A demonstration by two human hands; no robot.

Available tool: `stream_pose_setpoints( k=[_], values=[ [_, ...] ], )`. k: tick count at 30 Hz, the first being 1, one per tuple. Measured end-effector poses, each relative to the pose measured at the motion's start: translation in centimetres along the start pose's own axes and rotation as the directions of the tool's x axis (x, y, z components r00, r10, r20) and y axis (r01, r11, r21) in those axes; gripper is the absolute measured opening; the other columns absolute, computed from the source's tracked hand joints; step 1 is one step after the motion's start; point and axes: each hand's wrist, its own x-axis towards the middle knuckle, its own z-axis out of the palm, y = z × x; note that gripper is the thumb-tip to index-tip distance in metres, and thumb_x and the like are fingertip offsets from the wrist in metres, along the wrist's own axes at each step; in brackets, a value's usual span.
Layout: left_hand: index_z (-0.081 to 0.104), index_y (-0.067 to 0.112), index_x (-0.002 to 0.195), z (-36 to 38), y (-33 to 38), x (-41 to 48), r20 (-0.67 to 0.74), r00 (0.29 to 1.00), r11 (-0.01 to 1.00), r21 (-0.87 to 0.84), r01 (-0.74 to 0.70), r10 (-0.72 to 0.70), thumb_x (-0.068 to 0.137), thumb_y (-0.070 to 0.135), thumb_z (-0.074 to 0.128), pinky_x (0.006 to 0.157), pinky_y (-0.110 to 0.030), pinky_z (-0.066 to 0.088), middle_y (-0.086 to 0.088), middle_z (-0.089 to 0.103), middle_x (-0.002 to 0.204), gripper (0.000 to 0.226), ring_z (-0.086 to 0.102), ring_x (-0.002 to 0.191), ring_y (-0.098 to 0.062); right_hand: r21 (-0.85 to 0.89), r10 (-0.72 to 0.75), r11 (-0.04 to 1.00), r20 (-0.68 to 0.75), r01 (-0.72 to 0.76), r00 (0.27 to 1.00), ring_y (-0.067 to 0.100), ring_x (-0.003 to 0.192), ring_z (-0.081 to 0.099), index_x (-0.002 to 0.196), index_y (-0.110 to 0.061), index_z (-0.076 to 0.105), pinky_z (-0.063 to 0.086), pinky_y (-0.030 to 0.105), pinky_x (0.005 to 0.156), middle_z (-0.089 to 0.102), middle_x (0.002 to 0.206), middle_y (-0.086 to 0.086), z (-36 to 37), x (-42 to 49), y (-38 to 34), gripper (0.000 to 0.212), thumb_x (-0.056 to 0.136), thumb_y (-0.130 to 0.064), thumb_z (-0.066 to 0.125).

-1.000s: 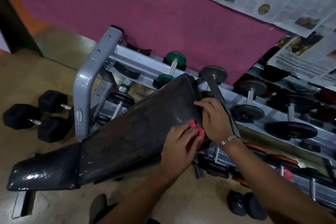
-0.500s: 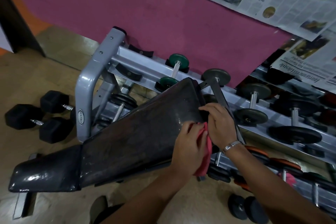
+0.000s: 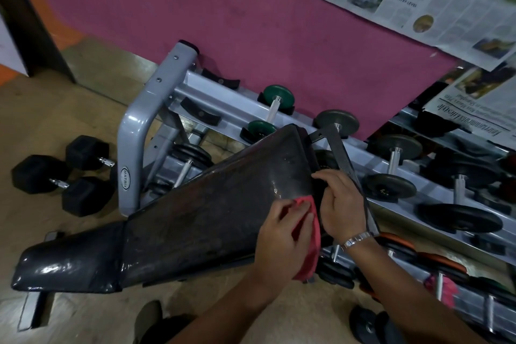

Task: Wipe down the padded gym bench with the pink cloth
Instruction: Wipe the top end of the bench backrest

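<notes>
Pink cloth (image 3: 311,254) sits bunched under my left hand (image 3: 282,234), fingers curled over it, pressed on the raised backrest edge of the padded bench (image 3: 209,215) at centre right; just beside it, my right hand (image 3: 342,208) grips that same edge.

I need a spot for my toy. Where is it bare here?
Bare: the seat pad, the sloping backrest left of the left hand, and the floor between the wall and hex dumbbells. Crowded: the backrest's top, with pink cloth and right hand, and the dumbbell rack.
</notes>
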Motion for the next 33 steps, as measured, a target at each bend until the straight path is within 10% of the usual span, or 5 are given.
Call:
stream_pose_setpoints(
  k=[6, 13, 33],
  values=[
    [0.077, 0.018, 0.116, 1.1, -0.4, 5.3, -0.104, 0.967, 0.970, -0.095, 0.224, -0.233, 0.094, 0.018, 0.073, 0.089, -0.026, 0.055, 0.004, 0.060, 0.108, 0.023, 0.061, 0.095, -0.002, -0.028, 0.013, 1.000, 0.008, -0.013, 1.000, 0.017, 0.105, 0.062, 0.110, -0.008, 0.074, 0.037, 0.010, 0.100, 0.072, 0.112, 0.007, 0.0, 0.2, -0.1, 0.044, 0.089, -0.011, 0.035],
    [0.076, 0.016, 0.115, 0.6, -0.2, 4.5, 0.006, 0.997, 0.996, -0.034, 0.082, -0.082, 0.090, 0.027, 0.075, 0.079, -0.019, 0.055, 0.005, 0.059, 0.103, 0.028, 0.060, 0.087, -0.001, -0.005, -0.023, 1.000, -0.008, 0.023, 1.000, 0.022, 0.105, 0.066, 0.109, -0.007, 0.074, 0.053, 0.035, 0.097, 0.072, 0.110, 0.005, 0.1, 0.0, 0.2, 0.041, 0.090, -0.009, 0.038],
    [0.074, 0.014, 0.116, 1.1, -1.0, 11.6, 0.077, 0.995, 0.991, 0.128, 0.050, -0.060, 0.095, 0.024, 0.069, 0.069, -0.036, 0.056, -0.001, 0.055, 0.098, 0.024, 0.060, 0.076, -0.016, -0.020, -0.013, 1.000, -0.023, 0.013, 1.000, 0.019, 0.102, 0.064, 0.106, -0.004, 0.073, 0.047, 0.023, 0.096, 0.071, 0.107, 0.004, 0.0, 0.3, -0.6, 0.036, 0.086, -0.009, 0.043]
  ],
)
